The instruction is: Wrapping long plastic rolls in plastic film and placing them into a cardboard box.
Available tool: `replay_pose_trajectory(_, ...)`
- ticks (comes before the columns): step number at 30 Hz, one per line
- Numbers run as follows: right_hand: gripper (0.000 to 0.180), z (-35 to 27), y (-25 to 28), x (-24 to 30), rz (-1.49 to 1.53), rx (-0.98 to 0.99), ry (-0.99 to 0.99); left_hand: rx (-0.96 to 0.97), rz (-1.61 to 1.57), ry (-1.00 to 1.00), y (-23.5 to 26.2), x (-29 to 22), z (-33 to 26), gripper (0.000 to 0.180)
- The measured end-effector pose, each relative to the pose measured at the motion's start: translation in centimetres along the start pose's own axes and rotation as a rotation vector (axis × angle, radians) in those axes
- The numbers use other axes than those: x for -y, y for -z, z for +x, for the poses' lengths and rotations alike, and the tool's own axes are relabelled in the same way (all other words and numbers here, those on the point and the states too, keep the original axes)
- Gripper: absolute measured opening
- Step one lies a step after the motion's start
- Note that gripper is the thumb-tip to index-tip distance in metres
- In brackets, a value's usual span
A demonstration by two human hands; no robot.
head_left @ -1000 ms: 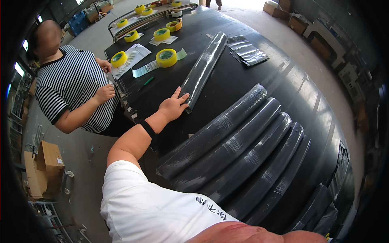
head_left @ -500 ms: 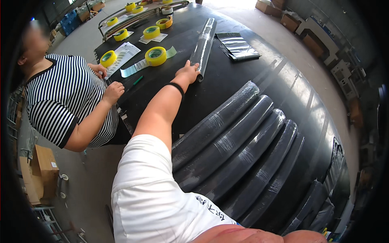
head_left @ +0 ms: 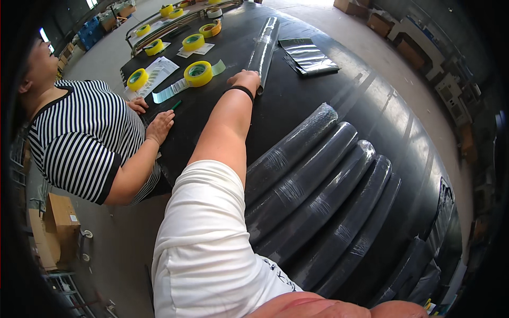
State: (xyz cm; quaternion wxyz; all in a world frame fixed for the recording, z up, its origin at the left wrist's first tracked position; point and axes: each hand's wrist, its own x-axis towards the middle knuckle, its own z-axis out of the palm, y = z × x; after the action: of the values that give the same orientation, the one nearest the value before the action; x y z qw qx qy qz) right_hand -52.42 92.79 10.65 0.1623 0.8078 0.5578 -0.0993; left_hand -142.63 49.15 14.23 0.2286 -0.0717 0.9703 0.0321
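My left hand [head_left: 244, 79], a black band on its wrist, reaches far across the black table [head_left: 297, 108]. It rests over the near end of a long black roll [head_left: 265, 42] wrapped in clear film, fingers curled on it. The roll lies pointing away from me. My right hand is out of view. A yellow tape roll [head_left: 198, 73] sits just left of my hand on a pale green strip [head_left: 169, 91].
A person in a striped shirt [head_left: 79, 143] stands at the table's left edge with both hands on it. More yellow tape rolls [head_left: 137, 79] lie beyond. Several wrapped black rolls [head_left: 318, 185] lie side by side near me. Flat black packets [head_left: 307, 55] lie far right. A cardboard box [head_left: 58, 222] stands on the floor.
My left arm has stretched farther out, and my hand has gone from flat on the roll's side to curled over its near end. My view has shifted toward the table.
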Motion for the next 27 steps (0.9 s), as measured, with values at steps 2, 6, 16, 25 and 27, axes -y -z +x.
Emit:
replay_pose_trajectory(2, 0.133, -1.1, 0.4, -0.2, 0.018, 0.008, -0.017, -0.027, 0.212, -0.097, -0.5, -0.4, 0.8, 0.050)
replay_pose_trajectory(6, 0.133, -3.2, 0.6, -0.1, 0.058, -0.006, -0.048, -0.018, -0.263, 0.048, -0.6, -1.0, 2.4, 0.058)
replay_pose_trajectory(16, 0.132, -1.9, -1.8, -0.6, 0.069, 0.031, 0.009, 0.014, 0.379, -0.572, 4.1, 2.6, -7.7, 0.063)
replay_pose_trajectory(25, 0.112, -1.1, -0.2, -0.2, 0.013, -0.157, 0.222, -0.400, -0.486, -1.934, 4.8, 5.3, -42.3, 0.040)
replay_pose_trajectory(27, 0.116, -2.2, 0.9, 0.7, -0.073, -0.050, 0.216, -0.027, -0.783, -2.150, 2.7, 4.9, -48.9, 0.044)
